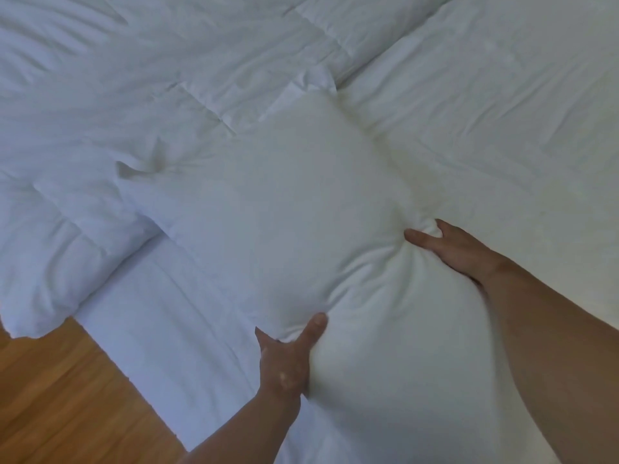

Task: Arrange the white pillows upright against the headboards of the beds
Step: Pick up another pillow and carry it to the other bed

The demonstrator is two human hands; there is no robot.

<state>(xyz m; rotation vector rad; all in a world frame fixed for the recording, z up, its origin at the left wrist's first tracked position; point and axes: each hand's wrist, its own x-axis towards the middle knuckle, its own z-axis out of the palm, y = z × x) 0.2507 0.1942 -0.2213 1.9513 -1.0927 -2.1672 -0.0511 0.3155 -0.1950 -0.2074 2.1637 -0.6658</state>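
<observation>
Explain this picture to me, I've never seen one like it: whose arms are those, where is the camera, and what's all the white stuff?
No machine here. A person wears a camera on the head, looking forward and down, so the two bare arms are their own. The left hand and the right hand both grip a white pillow, bunching its fabric. It lies over a bed with a rumpled white duvet and a sheet. A wooden floor shows at lower left. No headboard is in view.

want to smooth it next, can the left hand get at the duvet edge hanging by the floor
Probably yes: the duvet lies uncovered just left of the left hand, though that hand is gripping the pillow.
</observation>
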